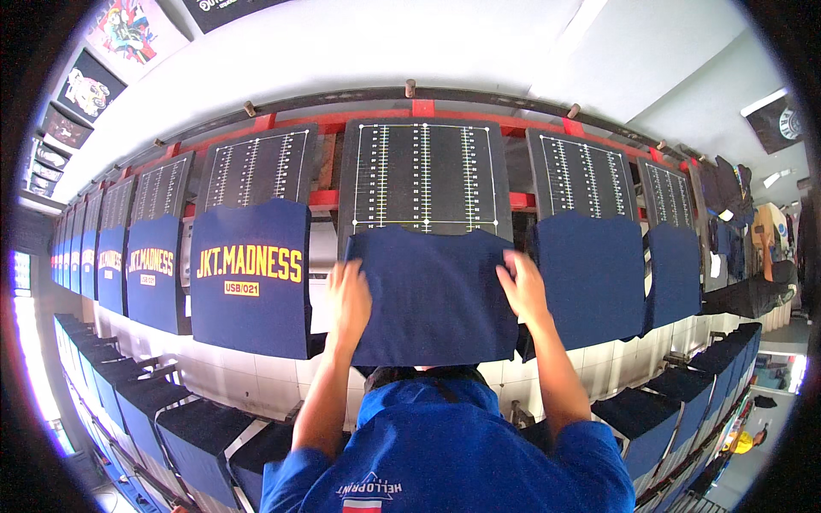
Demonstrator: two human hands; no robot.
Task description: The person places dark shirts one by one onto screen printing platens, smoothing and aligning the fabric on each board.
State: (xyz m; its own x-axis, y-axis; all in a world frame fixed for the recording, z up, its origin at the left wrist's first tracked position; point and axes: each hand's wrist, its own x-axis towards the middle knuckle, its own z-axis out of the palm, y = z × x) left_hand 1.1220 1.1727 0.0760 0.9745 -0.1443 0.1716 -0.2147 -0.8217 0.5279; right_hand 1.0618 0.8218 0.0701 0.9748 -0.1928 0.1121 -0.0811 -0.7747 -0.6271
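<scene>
- Nearest me, the left hand (349,295) is at the left edge of the plain navy shirt (432,295), its fingers blurred; I cannot tell whether they pinch the cloth.
- The right hand (523,286) is at the upper right edge, thumb and fingers a little apart; its grip I cannot tell either.
- The shirt lies over the lower part of a black board (445,175) with pale scale marks. I judge it light, soft and limp, not fragile, quick to wrinkle; I'd take both side edges near the shoulders, pulling evenly.
- Just beside, a printed navy shirt (252,321) lies left, another plain one (590,278) right.
- Farther off, I see the white wall (359,60).
</scene>
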